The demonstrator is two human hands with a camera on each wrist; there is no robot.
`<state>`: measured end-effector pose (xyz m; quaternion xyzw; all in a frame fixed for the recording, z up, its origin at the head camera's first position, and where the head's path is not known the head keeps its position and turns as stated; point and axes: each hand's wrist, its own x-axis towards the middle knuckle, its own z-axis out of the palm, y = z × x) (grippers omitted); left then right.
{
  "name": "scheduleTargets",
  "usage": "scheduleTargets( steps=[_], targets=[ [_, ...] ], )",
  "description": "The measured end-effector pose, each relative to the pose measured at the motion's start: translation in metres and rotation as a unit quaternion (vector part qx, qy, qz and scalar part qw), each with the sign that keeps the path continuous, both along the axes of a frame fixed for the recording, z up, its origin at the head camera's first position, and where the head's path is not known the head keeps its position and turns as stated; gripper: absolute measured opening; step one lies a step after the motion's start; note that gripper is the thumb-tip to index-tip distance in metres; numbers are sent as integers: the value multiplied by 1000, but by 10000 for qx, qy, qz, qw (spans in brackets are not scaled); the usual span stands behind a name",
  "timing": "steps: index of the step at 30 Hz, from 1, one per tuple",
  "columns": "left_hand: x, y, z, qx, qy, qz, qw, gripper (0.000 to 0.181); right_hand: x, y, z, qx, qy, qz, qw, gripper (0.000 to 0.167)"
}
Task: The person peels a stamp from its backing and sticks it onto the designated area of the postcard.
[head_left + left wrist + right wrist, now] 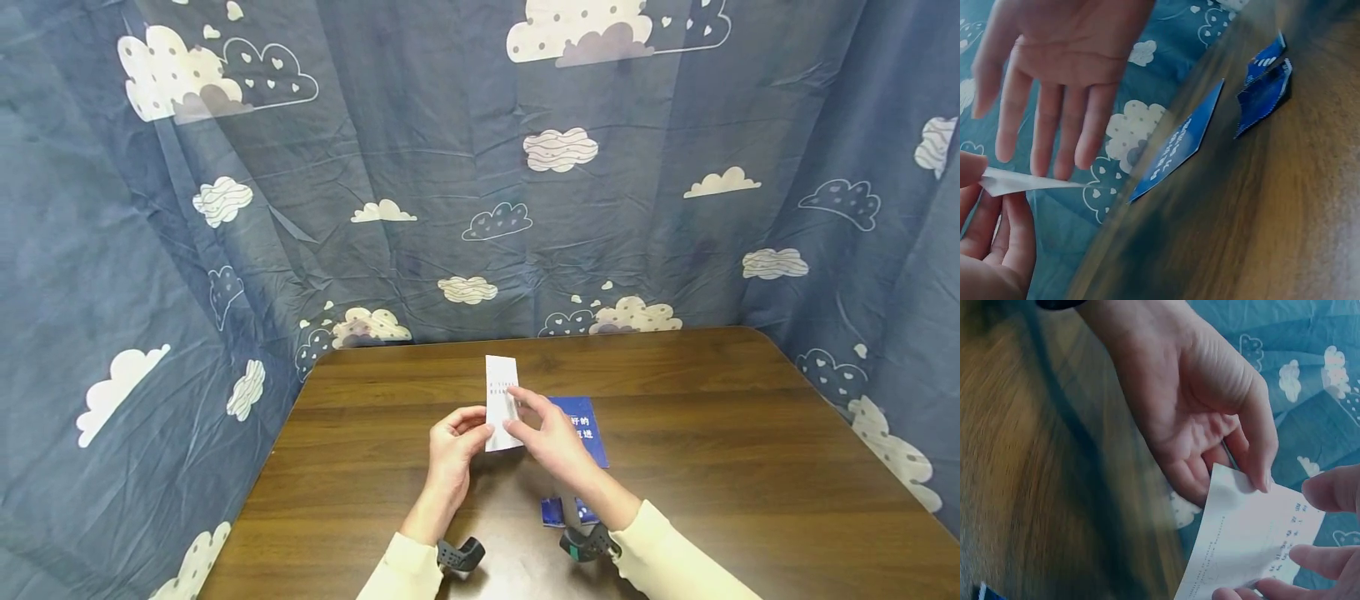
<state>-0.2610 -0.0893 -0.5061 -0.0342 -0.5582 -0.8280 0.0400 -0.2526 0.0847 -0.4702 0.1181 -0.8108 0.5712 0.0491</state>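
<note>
My left hand (452,450) pinches a white slip of paper (498,408) with small dark print between thumb and fingers and holds it up above the wooden table. In the right wrist view, the left thumb presses near one edge of the slip, with the fingers behind it. My right hand (555,437) is at the slip's right side, its fingers mostly straight and spread across the printed face. Whether its fingertips touch the paper I cannot tell. The left wrist view shows the slip (1016,182) almost edge-on, beside the right hand's fingers.
A blue card (596,433) with white writing lies on the table (712,417), partly behind the right hand. Nearer me are two small blue pieces with jagged edges, one left (552,512) and one by the right wrist (587,511). A cloud-patterned curtain (420,125) hangs behind.
</note>
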Motion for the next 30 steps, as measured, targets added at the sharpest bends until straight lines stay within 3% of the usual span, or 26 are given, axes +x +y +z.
scheduleTargets(
  steps=[2,6,10,14,19,24,30],
  targets=[
    [1,2,-1,-52,178,60,9998,32,1,-2,0,-203,-13,40,9998,53],
    [4,8,-2,-312,625,115,9975,31,2,-3,1,-1101,-278,288,9931,50],
    [11,14,-2,-827,1345,49,9874,28,3,-3,3,-1949,-483,312,9791,47],
    [15,21,0,-1251,2202,145,9673,31,3,-1,5,-2387,-499,154,9697,45],
    [18,27,1,-1638,2850,516,9430,37,3,-1,7,-2594,-320,70,9652,38],
    [17,27,-1,-2316,3234,996,9121,37,3,-2,8,-2694,-223,-235,9625,30],
    [16,26,-5,-3196,3362,1580,8717,36,2,-2,4,-2785,-320,-569,9582,20]
  ],
)
